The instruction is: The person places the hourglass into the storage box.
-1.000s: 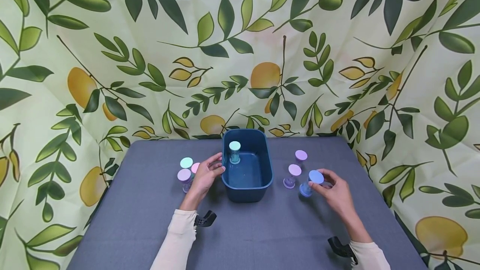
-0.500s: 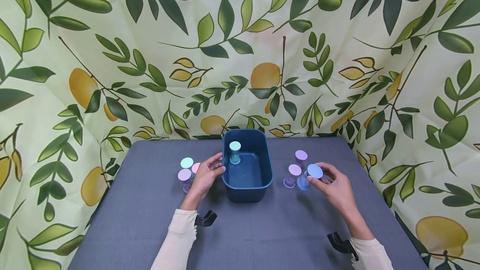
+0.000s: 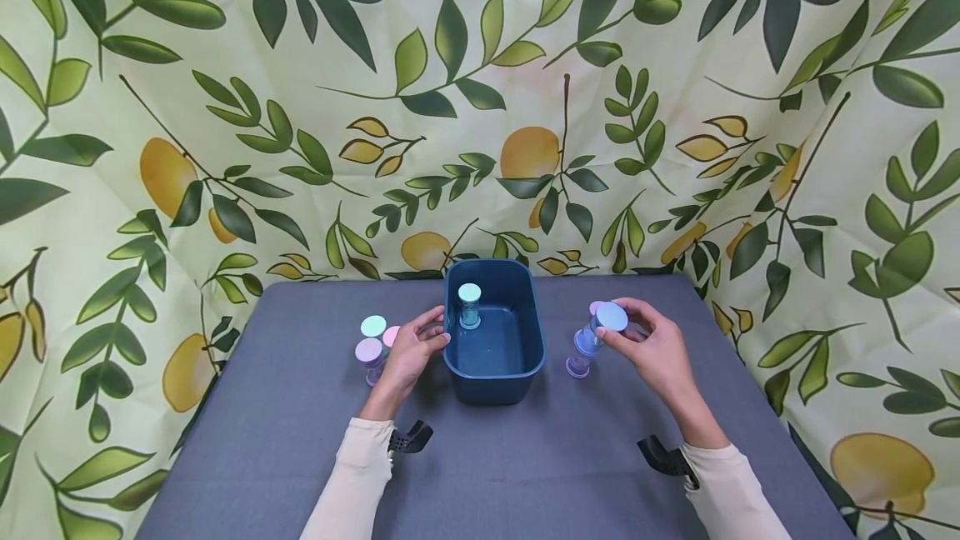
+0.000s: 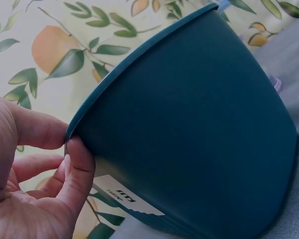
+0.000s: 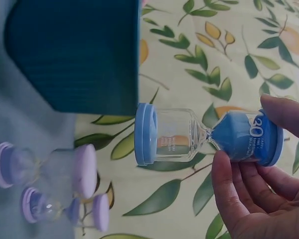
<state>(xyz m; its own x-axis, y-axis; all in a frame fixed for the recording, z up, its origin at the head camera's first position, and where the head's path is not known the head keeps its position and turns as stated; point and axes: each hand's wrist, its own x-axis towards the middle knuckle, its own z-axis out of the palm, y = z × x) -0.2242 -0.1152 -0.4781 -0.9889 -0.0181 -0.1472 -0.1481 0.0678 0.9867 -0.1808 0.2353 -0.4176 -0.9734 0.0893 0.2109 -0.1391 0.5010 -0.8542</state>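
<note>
My right hand (image 3: 662,352) holds a blue sand timer (image 5: 241,134), its fingers and thumb around the end with the blue sand. In the head view that timer (image 3: 611,317) overlaps two purple sand timers, one nearer (image 3: 578,365) and one farther back, mostly hidden; both stand on the table in the right wrist view (image 5: 84,172). With thumb and fingers my left hand (image 3: 407,354) pinches the left rim of a dark blue bin (image 4: 184,119). Inside the bin, towards its back left, stands a teal sand timer (image 3: 469,307).
Left of the bin, partly behind my left hand, three sand timers stand close together: mint (image 3: 373,326), pink (image 3: 391,335) and lilac (image 3: 369,351). A patterned leaf-and-fruit cloth (image 3: 465,140) hangs behind the grey table (image 3: 495,465).
My right hand has lifted the blue sand timer and carried it left and away from me, over the purple ones. My left hand stays at the bin's rim.
</note>
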